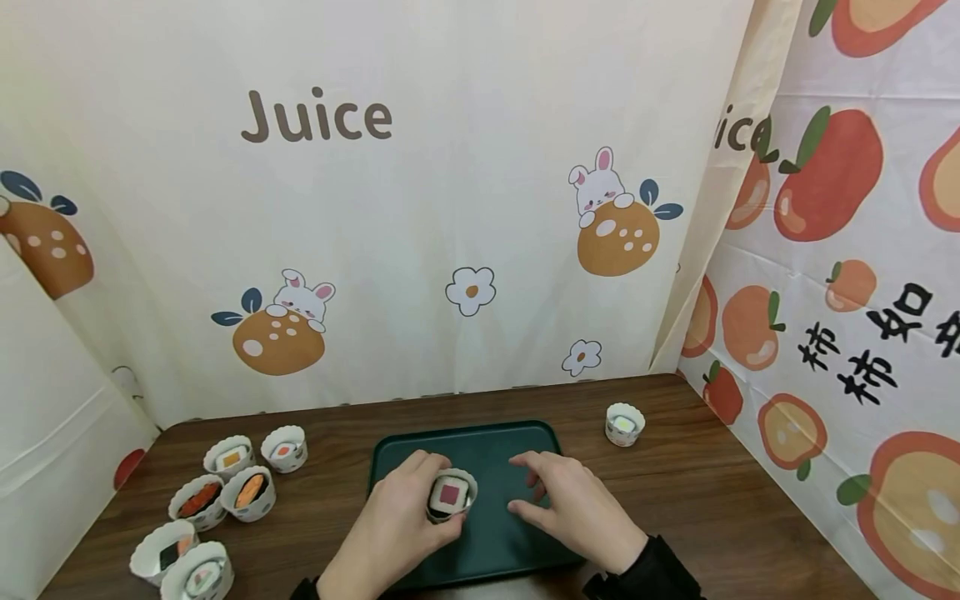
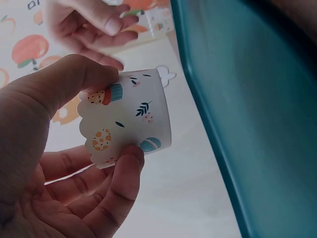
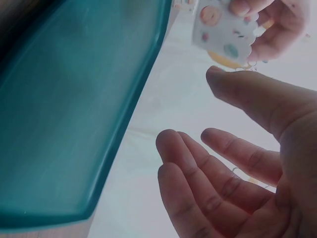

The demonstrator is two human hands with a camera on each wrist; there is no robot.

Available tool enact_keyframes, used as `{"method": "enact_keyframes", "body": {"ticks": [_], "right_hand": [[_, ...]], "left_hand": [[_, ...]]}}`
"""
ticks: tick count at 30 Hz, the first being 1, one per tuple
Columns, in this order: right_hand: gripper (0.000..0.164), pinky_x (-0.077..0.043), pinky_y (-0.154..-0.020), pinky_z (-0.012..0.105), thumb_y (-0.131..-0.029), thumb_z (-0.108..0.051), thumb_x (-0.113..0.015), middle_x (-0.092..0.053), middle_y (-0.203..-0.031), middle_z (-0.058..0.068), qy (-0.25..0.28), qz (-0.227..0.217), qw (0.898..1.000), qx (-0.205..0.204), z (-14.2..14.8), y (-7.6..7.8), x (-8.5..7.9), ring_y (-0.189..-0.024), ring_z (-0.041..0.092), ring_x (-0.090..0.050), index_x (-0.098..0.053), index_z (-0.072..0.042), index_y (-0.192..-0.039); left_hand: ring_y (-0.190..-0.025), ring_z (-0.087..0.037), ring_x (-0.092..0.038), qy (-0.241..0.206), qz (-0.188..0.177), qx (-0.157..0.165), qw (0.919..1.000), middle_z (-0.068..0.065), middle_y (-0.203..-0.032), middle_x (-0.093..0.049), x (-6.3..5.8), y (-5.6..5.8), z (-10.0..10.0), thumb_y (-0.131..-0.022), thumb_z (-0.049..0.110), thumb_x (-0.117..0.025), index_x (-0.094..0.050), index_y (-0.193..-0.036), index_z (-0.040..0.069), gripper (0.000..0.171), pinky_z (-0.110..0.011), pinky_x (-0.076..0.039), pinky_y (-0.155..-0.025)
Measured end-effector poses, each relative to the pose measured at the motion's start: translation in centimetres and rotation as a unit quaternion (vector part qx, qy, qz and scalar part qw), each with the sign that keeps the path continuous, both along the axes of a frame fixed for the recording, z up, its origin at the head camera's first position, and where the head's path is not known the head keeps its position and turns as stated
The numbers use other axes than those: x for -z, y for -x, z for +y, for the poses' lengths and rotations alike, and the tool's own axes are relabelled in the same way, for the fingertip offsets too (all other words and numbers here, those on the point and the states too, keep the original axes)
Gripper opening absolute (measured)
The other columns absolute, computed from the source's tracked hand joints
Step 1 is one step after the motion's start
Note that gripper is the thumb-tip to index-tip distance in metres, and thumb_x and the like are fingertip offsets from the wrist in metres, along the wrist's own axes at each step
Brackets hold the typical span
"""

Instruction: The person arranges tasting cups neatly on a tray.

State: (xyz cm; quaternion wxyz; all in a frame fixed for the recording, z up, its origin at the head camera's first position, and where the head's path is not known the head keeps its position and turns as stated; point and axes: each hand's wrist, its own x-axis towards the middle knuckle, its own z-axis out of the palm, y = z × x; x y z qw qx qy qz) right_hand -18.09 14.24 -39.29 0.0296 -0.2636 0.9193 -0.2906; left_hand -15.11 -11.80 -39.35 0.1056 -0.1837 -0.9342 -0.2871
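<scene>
This looks like a small curtained-off booth; whether it stands in a home, an office or a studio cannot be told. A pale cloth (image 1: 450,200) printed with "Juice", rabbits and orange fruit hangs behind the wood-grain bench (image 1: 705,508), a fruit-patterned sheet (image 1: 810,200) with black characters closes the right, and more whitish fabric (image 1: 52,417) hangs left.

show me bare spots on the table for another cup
Free: brown wooden table between black right sleeve and table's right edge, nearer than the lone white scalloped paper cup; also the strip between the green rectangular tray and six white scalloped paper cups. Crowded: around those six, and above the tray, where left hand and right hand hover.
</scene>
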Motion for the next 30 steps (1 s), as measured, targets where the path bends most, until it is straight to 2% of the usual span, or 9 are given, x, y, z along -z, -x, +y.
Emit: {"method": "enact_keyframes", "body": {"ticks": [6, 10, 17, 22, 25, 30], "right_hand": [[0.053, -0.060, -0.085, 0.028, -0.100, -0.045, -0.074, -0.074, -0.117, 0.003, 0.030, -0.016, 0.999, -0.031, -0.3, -0.3, 0.0, -0.100, 0.012, -0.072, -0.065, -0.015, -0.142], [0.057, -0.060, -0.083, 0.027, -0.099, -0.052, -0.073, -0.074, -0.115, 0.004, 0.044, -0.026, 0.998, -0.039, -0.5, -0.4, 0.1, -0.098, 0.011, -0.071, -0.065, -0.013, -0.141], [0.051, -0.062, -0.079, 0.028, -0.099, -0.040, -0.078, -0.077, -0.110, 0.006, 0.060, -0.027, 0.996, -0.052, -0.8, -0.1, 0.5, -0.090, 0.001, -0.069, -0.068, -0.008, -0.137], [0.044, -0.061, -0.077, 0.021, -0.099, -0.030, -0.080, -0.077, -0.109, 0.000, 0.092, -0.050, 0.991, -0.082, -1.0, 0.0, 0.7, -0.088, -0.003, -0.070, -0.069, -0.006, -0.134], [0.042, -0.060, -0.076, 0.018, -0.098, -0.025, -0.080, -0.077, -0.109, -0.002, 0.103, -0.065, 0.988, -0.091, -1.1, -0.1, 0.7, -0.088, -0.005, -0.069, -0.069, -0.007, -0.134], [0.044, -0.060, -0.076, 0.018, -0.097, -0.022, -0.082, -0.076, -0.112, 0.000, 0.099, -0.061, 0.989, -0.089, -1.1, -0.1, 0.8, -0.088, -0.005, -0.069, -0.068, -0.006, -0.136]], "left_hand": [[-0.081, -0.003, -0.060, -0.004, 0.001, 0.038, 0.9993, -0.001, -0.104, -0.067, 0.4, 0.1, 0.9, -0.079, 0.019, -0.094, -0.070, -0.119, 0.007, 0.049, -0.018, -0.053, -0.067], [-0.082, -0.003, -0.060, -0.002, -0.002, 0.054, 0.9985, -0.002, -0.106, -0.067, 0.7, 0.1, 1.3, -0.080, 0.019, -0.094, -0.070, -0.120, 0.006, 0.049, -0.017, -0.054, -0.068], [-0.084, -0.003, -0.060, 0.004, -0.008, 0.069, 0.9976, -0.002, -0.109, -0.068, 1.1, 0.1, 1.6, -0.082, 0.022, -0.094, -0.070, -0.122, 0.006, 0.049, -0.017, -0.055, -0.070], [-0.090, -0.004, -0.062, -0.002, -0.022, 0.084, 0.9962, -0.002, -0.114, -0.068, 1.2, 0.1, 1.8, -0.084, 0.022, -0.093, -0.069, -0.124, 0.007, 0.049, -0.018, -0.058, -0.075], [-0.092, -0.004, -0.063, -0.004, -0.041, 0.096, 0.9945, -0.002, -0.117, -0.069, 1.2, 0.1, 1.8, -0.085, 0.023, -0.093, -0.068, -0.132, 0.004, 0.056, -0.019, -0.059, -0.077], [-0.088, 0.000, -0.058, -0.009, -0.063, 0.109, 0.9920, -0.005, -0.120, -0.069, 1.3, 0.2, 1.6, -0.084, 0.018, -0.094, -0.064, -0.141, -0.002, 0.067, -0.016, -0.056, -0.073]]}}
